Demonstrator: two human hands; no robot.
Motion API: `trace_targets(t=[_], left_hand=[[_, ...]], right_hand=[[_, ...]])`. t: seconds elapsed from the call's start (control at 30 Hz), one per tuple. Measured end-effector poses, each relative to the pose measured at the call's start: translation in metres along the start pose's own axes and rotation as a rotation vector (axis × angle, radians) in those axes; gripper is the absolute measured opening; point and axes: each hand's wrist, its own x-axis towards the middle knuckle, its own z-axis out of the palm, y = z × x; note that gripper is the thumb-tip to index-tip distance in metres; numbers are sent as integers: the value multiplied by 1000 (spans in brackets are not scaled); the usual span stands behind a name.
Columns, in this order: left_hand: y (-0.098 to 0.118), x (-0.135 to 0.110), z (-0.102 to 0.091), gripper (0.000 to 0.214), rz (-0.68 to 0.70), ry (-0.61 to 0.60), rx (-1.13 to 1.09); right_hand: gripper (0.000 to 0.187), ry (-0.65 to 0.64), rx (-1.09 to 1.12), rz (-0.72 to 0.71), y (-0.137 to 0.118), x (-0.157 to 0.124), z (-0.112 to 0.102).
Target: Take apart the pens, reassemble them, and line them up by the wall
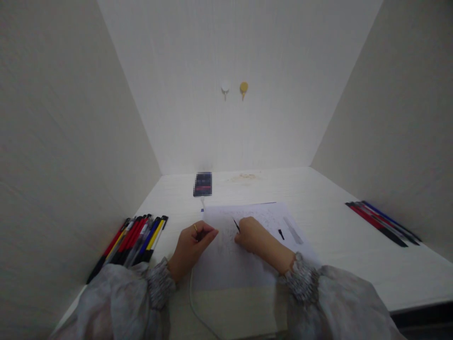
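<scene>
A white sheet of paper [244, 264] with faint marks lies on the desk in front of me. My right hand [253, 236] rests on it, fingers curled round a thin dark pen [236, 225] whose tip points at the sheet. My left hand [193, 243] sits at the paper's left edge with its fingers curled in, a ring on one finger; whether it holds anything is hidden. A small dark cap [281, 234] and a grey pen part [293, 230] lie on the paper to the right.
Several red, black, blue and yellow pens [136, 238] lie bunched at the left. More pens [382, 223] lie at the right. A phone [203, 184] lies further back with a white cable [193, 302] running toward me. Two wall hooks [234, 88] hang ahead. Partition walls enclose the desk [354, 255].
</scene>
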Motion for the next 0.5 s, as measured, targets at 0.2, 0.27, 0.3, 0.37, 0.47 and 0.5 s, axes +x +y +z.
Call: trace_targets(t=[0.2,0.27,0.3,0.37,0.47,0.5], left_hand=[[0,1,5,20,-182,-130,-211],[1,1,7,21,-205,-162,-312],[1,1,8,20,-209,-166,-344],[2,1,8,17,-213,-156,-372],[4,3,4,17,-226,-116,-400],[5,4,3,16,-231,-100,-423]], right_hand=[[16,-90,679,-192,-3,-10,4],[13,-112,889,-221,-7,-14,7],[12,-120,949,-224,-9,-15,8],[14,-129,1041,-223,-13,-16,8],[14,-147,1210,-267,-14,-15,6],[14,-154,1265,-298,-13,-15,5]])
